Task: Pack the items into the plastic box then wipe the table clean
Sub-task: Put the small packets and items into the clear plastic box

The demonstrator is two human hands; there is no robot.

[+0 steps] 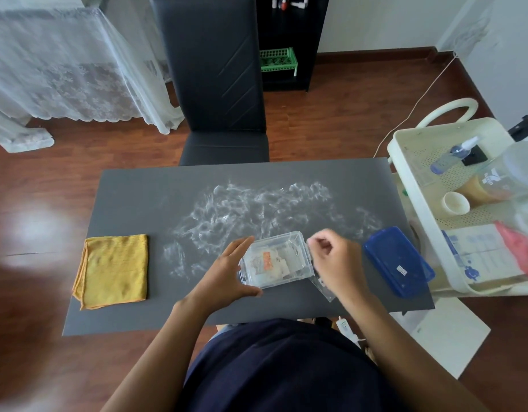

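Hands frame the clear plastic box (276,259) at lower centre of the head view. The left hand (227,273) lies with straight fingers against the box's left wall, probably to stop it sliding. The right hand (335,261) hovers at the right rim, fingers curled (whether they pinch anything, I cannot tell). Flat packets show through the glossy walls; one clear packet (323,285) lies outside, lower right. The blue lid (398,260) waits right, the folded, woven yellow cloth (112,270) left, white smears (250,209) above on the matte grey table (137,191).
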